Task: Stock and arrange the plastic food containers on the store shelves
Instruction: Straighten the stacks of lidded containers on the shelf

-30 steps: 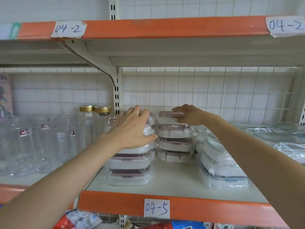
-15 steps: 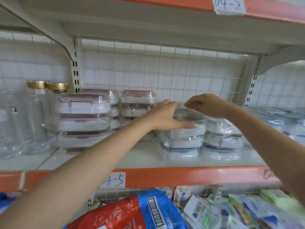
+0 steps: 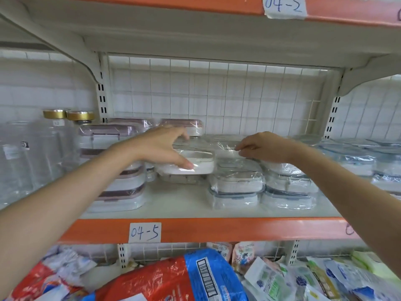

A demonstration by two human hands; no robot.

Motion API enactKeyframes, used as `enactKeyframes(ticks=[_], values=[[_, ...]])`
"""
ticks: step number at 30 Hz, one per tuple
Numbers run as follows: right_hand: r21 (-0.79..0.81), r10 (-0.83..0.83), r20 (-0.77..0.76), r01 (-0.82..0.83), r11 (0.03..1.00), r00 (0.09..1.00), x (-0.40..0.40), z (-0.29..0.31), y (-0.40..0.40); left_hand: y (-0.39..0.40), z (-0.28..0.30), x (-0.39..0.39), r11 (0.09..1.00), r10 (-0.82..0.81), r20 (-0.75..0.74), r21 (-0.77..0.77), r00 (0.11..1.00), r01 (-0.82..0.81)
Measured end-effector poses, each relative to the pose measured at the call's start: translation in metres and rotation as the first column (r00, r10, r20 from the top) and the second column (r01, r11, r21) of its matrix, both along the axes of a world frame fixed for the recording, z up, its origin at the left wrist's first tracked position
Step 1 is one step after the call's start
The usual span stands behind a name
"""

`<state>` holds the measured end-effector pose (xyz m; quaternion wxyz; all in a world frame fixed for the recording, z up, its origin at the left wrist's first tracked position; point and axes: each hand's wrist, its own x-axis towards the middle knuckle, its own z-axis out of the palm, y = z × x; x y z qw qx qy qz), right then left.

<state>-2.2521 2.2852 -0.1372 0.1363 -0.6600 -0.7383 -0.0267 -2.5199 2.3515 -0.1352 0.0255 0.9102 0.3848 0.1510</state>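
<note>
Fingers [image 3: 184, 164] on wrapped container [image 3: 201, 164] (shelf label [image 3: 145, 232] "04-5")

White shrink-wrapped container [image 3: 195, 162], seemingly lifted, beside stacked containers [image 3: 236, 187].

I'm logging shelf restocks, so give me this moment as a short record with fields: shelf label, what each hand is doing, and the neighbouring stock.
shelf: orange-edged shelf, tag 04-5
left hand: grips a wrapped white container, lifted off the shelf
right hand: pinches the clear wrap on a grey-lidded stack
left neighbours: pink-lidded stack, gold-capped glass jars
below: bagged goods
</note>
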Motion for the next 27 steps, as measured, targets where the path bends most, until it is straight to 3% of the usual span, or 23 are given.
enactKeyframes(ticks=[3,5,9,13,16,18,21,23,27], values=[[-0.212,0.027,0.097,-0.006,0.977,0.995,-0.006,-0.006,0.004,-0.005,-0.009,-0.012,1.0,0.01,-0.26,0.01,0.966,-0.007],[-0.323,0.047,0.131,-0.002,0.946,0.99,-0.009,-0.009,0.007,-0.004,-0.025,-0.01,1.0,0.01,-0.333,0.024,0.943,-0.002],[-0.36,0.039,0.099,-0.001,0.933,0.994,-0.013,-0.015,0.014,0.005,-0.055,0.0,0.999,-0.014,-0.301,-0.032,0.954,0.005],[-0.301,0.044,0.096,-0.013,0.953,0.994,-0.014,-0.012,0.011,0.01,-0.067,0.0,1.0,0.025,-0.388,0.012,0.921,-0.022],[-0.191,0.101,0.053,-0.089,0.978,0.993,-0.021,-0.004,0.012,0.006,-0.057,-0.012,0.999,0.03,-0.269,0.042,0.963,-0.019],[-0.123,0.143,0.068,-0.134,0.983,0.987,-0.032,-0.001,0.019,0.0,-0.041,-0.022,0.997,0.028,-0.043,0.066,0.999,-0.025],[-0.061,0.199,0.088,-0.194,0.979,0.976,-0.062,-0.005,0.037,-0.01,-0.02,-0.034,0.982,-0.019,0.234,0.186,0.972,-0.026],[-0.047,0.237,0.027,-0.235,0.971,0.971,-0.085,-0.014,0.05,-0.015,-0.015,-0.037,0.977,-0.034,0.267,0.212,0.963,-0.024],[-0.152,0.236,-0.023,-0.237,0.959,0.971,-0.099,-0.025,0.065,-0.014,-0.023,-0.033,0.97,-0.027,0.154,0.244,0.988,-0.012]])
